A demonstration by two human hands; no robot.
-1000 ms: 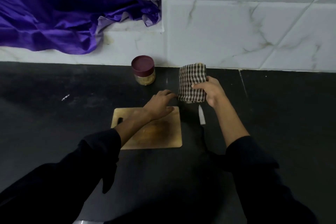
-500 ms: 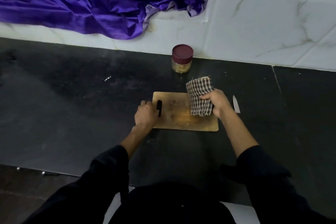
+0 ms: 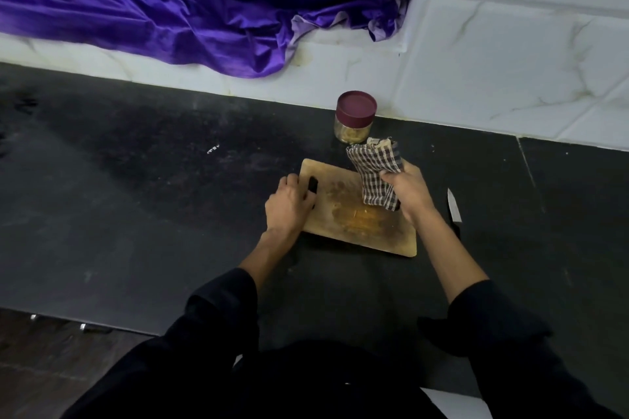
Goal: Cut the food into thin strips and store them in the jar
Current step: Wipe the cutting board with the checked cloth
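On the left, your left hand [image 3: 289, 202] rests on the handle end of the cutting board [image 3: 354, 214], its fingers [image 3: 308, 196] curled over the edge by the handle hole, so it holds the board steady on the black counter [image 3: 136, 197]. In the middle, the board shows only brown and orange stains and perhaps small crumbs; no whole food is left on it. Behind it, near the white wall [image 3: 510, 61], the jar [image 3: 355, 117] stands upright with its dark red lid on, and pale yellow pieces show through the glass in the lower part, so I judge the strips are already stored. To the right, your right hand [image 3: 408, 190] grips a folded checked cloth [image 3: 376, 177], with the fingers closed around it, just above the board. Further right, the knife [image 3: 454, 206] lies on the counter just beside your right wrist, the point away from you. Be careful: if you wipe with wide strokes, your forearm may push the knife, or the cloth may knock the jar, because both are close.
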